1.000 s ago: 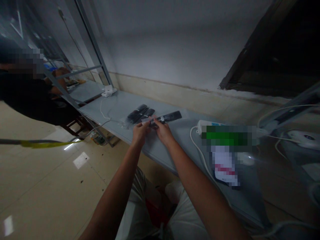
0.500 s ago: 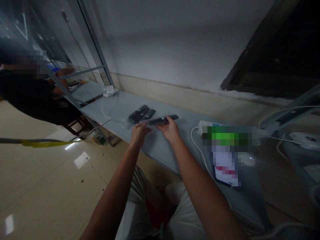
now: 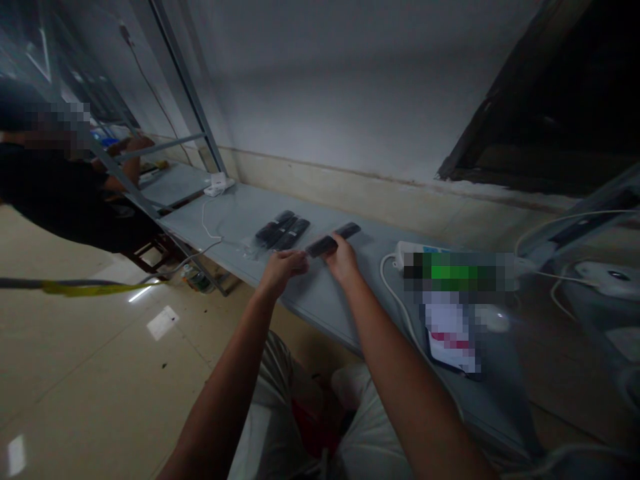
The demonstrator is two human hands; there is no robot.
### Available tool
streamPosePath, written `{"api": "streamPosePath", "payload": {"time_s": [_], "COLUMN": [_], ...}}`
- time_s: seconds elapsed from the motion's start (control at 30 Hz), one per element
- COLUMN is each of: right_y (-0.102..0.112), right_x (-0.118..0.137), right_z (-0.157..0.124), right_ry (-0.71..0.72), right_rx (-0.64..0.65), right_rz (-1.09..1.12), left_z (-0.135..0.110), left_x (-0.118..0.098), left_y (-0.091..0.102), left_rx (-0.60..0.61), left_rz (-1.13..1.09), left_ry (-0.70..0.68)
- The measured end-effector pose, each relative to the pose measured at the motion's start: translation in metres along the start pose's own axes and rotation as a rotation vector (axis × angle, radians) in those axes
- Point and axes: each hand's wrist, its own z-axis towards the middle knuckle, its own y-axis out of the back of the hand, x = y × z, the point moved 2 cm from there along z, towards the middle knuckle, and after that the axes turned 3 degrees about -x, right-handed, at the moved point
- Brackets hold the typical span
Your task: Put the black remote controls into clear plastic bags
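Note:
A long black packet in clear plastic [image 3: 349, 232] is held just above the table, tilted with its far right end higher. Across its middle, the fingers and thumb of my right hand [image 3: 343, 259] are closed. My left hand [image 3: 280, 272] pinches the clear plastic at the packet's near left end. What the packet contains is too dark to make out. Beyond my left hand, a few similar black packets [image 3: 283, 230] lie side by side on the grey table [image 3: 250, 200], with clear wrapping around them.
A white power strip [image 3: 404, 252] with a cable stands at the right, near a phone [image 3: 445, 353] with a blurred screen. Another white socket block [image 3: 219, 185] lies at the table's far left. A co-worker in a black top [image 3: 60, 193] sits beyond the metal frame [image 3: 190, 87].
The held packet has turned so that its broad dark face shows more. My left hand has shifted slightly right, and its fingers are closer together at the packet's end.

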Motion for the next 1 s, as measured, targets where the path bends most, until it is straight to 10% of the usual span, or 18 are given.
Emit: {"api": "streamPosePath", "payload": {"time_s": [0.17, 0.37, 0.6, 1.0], "right_y": [0.02, 0.019, 0.013, 0.013], "right_x": [0.011, 0.009, -0.001, -0.003], "right_z": [0.015, 0.0, -0.019, -0.026], "right_ry": [0.401, 0.624, 0.797, 0.795], "right_rx": [-0.215, -0.256, -0.283, -0.242], "right_rz": [-0.485, -1.04, -1.485, -1.697], "left_z": [-0.011, 0.02, 0.048, 0.058], "left_x": [-0.013, -0.041, -0.034, -0.02], "left_y": [0.007, 0.018, -0.001, -0.006], "left_rx": [0.281, -0.368, -0.282, -0.231], "left_rz": [0.219, 0.689, 1.469, 1.735], "left_ry": [0.11, -0.318, -0.494, -0.343]}}
